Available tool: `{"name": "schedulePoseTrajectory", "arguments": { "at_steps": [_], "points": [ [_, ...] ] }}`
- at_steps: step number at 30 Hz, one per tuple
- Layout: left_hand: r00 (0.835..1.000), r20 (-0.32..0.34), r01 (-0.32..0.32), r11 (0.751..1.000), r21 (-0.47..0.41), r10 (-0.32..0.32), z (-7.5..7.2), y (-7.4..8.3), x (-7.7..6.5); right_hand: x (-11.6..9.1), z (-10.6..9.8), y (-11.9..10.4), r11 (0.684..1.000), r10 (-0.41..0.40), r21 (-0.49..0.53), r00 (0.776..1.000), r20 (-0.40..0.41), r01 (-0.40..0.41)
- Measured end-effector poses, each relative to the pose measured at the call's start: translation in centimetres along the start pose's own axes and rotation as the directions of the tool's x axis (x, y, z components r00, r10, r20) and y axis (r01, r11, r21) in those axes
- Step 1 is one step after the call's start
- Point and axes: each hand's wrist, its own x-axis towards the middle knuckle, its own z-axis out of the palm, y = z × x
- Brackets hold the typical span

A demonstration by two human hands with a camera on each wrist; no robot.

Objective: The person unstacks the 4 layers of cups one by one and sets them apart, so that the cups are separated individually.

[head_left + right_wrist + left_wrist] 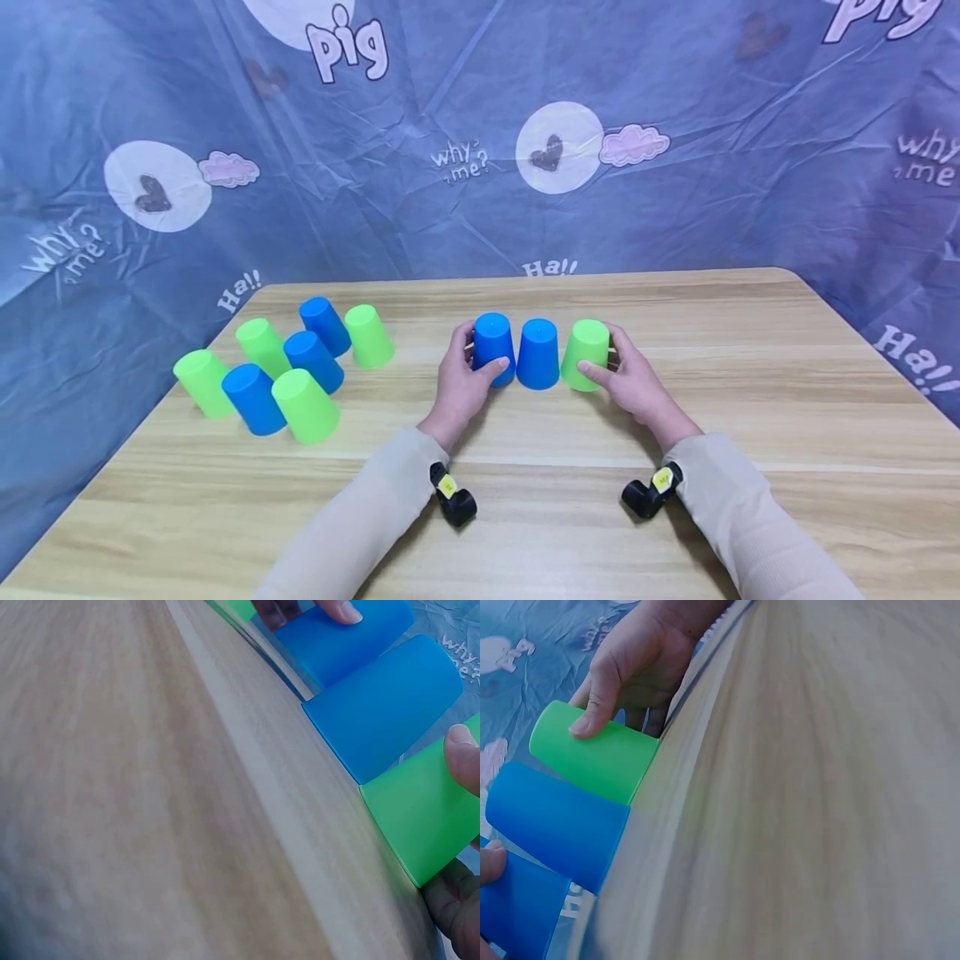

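Three upside-down plastic cups stand in a row at the middle of the table. My left hand (462, 379) grips the left blue cup (492, 337), its thumb across the front and its fingers around the far side. Between the hands stands another blue cup (538, 354), touched by neither. On the right end, a green cup (587, 354) is held by my right hand (632, 379), thumb on the near face and fingers behind. The right wrist view shows the rims of the middle blue cup (386, 709) and the green cup (427, 814) down on the wood, side by side.
Over on the left of the table (540, 517) is a group of several more upturned cups, green and blue mixed, such as a green cup (306, 406) and a blue cup (255, 398). A printed blue cloth (420, 208) hangs behind the table.
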Motion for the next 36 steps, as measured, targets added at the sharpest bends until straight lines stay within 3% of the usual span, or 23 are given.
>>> {"name": "schedulePoseTrajectory", "arguments": {
  "at_steps": [11,20,29,36],
  "points": [
    [0.998,0.014,-0.059,0.998,0.029,0.059,-1.8,2.3,-0.3,0.2,-0.3,0.2,1.000,-0.025,-0.001,1.000,-0.013,0.025],
    [0.995,-0.045,-0.091,0.993,0.076,0.094,-3.9,3.3,-0.2,0.3,-0.3,0.1,1.000,-0.025,0.002,1.000,-0.002,0.025],
    [0.994,-0.078,-0.073,0.991,0.112,0.082,-7.1,3.9,-0.4,0.3,-0.6,0.2,1.000,-0.020,0.000,1.000,-0.005,0.020],
    [0.986,-0.143,-0.045,0.972,0.230,0.080,-10.3,4.7,-0.9,0.1,-0.4,0.5,1.000,-0.004,0.002,1.000,0.011,0.004]
  ]
}}
